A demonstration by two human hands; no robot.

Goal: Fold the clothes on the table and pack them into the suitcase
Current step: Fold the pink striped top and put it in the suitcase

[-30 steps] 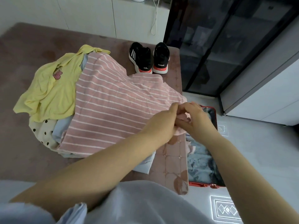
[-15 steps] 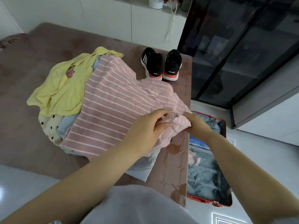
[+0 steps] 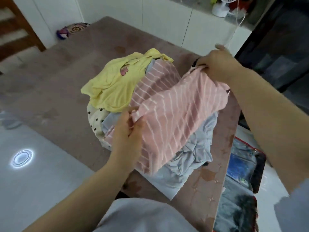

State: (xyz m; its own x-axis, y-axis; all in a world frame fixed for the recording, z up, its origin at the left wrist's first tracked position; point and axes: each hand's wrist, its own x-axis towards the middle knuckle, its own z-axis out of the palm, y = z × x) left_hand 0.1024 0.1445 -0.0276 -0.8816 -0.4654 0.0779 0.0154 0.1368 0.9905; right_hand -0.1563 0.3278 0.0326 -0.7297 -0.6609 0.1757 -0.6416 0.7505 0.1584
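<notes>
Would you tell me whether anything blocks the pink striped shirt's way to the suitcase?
Nothing visible does. The left hand and right hand hold the pink striped shirt above the clothes pile; the open suitcase lies beside the table's right edge.

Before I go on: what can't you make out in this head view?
All head view.
Suitcase: table edge and frame bottom cut it off; contents blurred.
Light blue garment: mostly under the pink striped shirt; type unclear.
Polka-dot garment: buried under the yellow shirt.
Dark object behind the right hand: only a sliver shows.
</notes>
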